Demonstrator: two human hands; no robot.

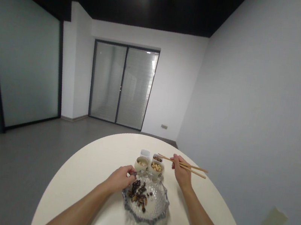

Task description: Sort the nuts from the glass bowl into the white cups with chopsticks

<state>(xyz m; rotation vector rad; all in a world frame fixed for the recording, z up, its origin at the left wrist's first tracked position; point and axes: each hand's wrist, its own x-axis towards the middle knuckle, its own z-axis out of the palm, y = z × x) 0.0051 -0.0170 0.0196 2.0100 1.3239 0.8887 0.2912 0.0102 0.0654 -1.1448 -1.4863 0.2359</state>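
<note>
My right hand (181, 170) is closed around a pair of wooden chopsticks (197, 168). Their tips reach left over a small back-right cup that holds dark brown pieces (157, 159). My left hand (123, 177) grips the far left rim of a clear, scalloped glass bowl (163, 206), its fingers curled at the edge. In the bowl, mostly on its left side, lie several dark and lighter brown pieces (139, 194), too small to name surely. Just beyond stand a front-right cup of peanuts (156, 167), a front-left cup (137, 166) with pale pieces, and a white back-left cup (145, 152).
Everything stands on a round cream table (88, 163). A grey-white wall (254, 106) runs close along the right. Glass doors with blinds (121, 85) are at the back, and frosted panels (29, 63) line the left.
</note>
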